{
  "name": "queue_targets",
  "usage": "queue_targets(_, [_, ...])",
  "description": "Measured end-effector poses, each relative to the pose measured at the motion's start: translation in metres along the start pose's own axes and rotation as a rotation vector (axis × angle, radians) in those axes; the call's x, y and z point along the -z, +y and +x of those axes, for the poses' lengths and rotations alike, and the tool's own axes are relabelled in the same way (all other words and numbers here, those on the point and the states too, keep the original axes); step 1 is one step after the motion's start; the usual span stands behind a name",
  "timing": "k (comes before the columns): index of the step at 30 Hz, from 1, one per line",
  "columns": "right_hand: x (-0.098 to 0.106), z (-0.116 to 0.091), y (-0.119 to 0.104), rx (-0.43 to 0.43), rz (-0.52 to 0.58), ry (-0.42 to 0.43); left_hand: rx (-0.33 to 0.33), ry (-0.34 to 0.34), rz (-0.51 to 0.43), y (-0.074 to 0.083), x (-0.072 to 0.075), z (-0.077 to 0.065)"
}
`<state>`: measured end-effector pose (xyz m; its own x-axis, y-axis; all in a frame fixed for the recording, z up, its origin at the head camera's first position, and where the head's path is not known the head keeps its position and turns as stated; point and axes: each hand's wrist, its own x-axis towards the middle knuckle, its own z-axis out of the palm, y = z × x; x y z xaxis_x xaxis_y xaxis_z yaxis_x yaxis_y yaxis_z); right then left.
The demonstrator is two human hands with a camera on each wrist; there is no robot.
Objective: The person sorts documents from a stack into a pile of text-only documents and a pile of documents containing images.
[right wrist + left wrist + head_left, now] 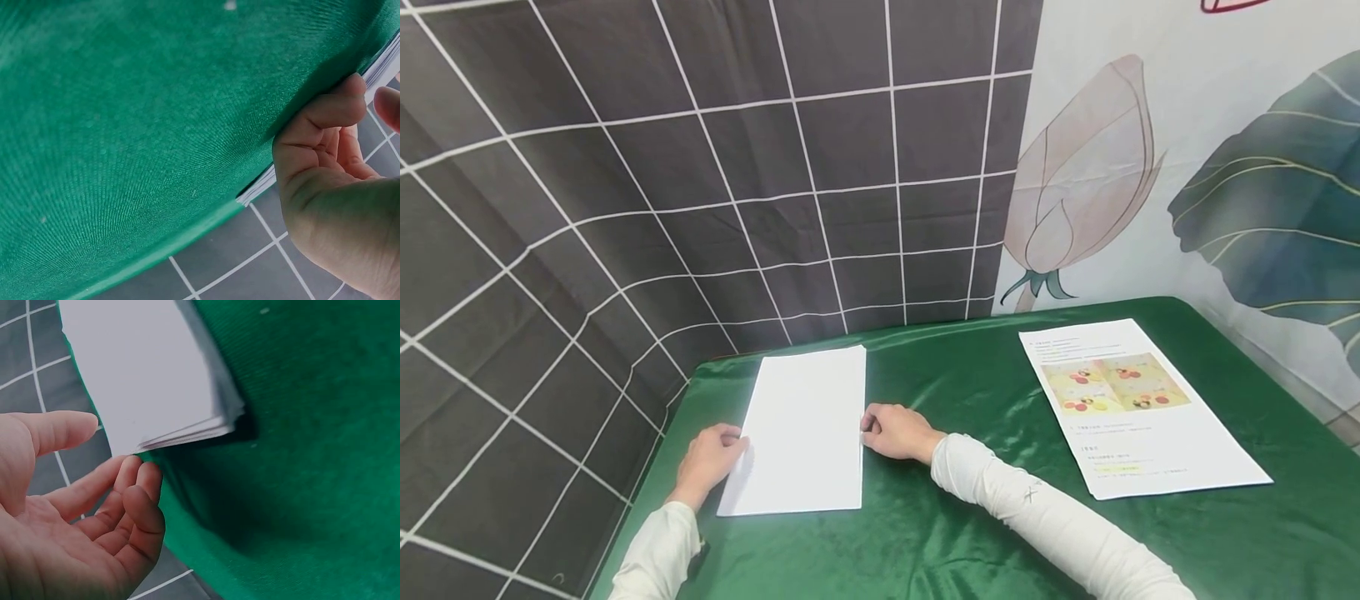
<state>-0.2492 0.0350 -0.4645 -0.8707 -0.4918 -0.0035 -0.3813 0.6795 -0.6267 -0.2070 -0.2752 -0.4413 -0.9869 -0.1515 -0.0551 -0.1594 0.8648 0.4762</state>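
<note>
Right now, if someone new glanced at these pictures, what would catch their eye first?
Probably the white paper stack on the left of the green tablecloth, with a hand at each long edge: the left hand touching its left side, the right hand with fingers curled at its right side. Next, the printed sheet with colour pictures lying flat to the right, and the big flower and leaf mural behind it.

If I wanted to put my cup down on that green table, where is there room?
The widest bare green cloth lies between the white paper stack and the printed sheet. The near edge by the right sleeve is also bare. It is crowded at the stack: left hand and right hand flank it.
</note>
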Motion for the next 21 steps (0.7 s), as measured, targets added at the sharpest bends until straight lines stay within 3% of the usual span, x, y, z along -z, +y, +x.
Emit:
queue_targets(6, [-0.0005,0.0016,0.0002,0.007,-0.014,0.007,-0.010,-0.012,-0.035,0.0009,0.0042,0.0046])
queue_targets(14, [-0.0048,0.0021,-0.0008,-0.024,-0.022,0.009,0.009,-0.109,-0.069,0.0012,0.0050,0.0044])
queue_targets(21, [-0.0072,0.0029,0.0007,-0.025,-0.026,0.028,-0.015,-0.096,-0.124,0.0038,0.0072,-0.0007])
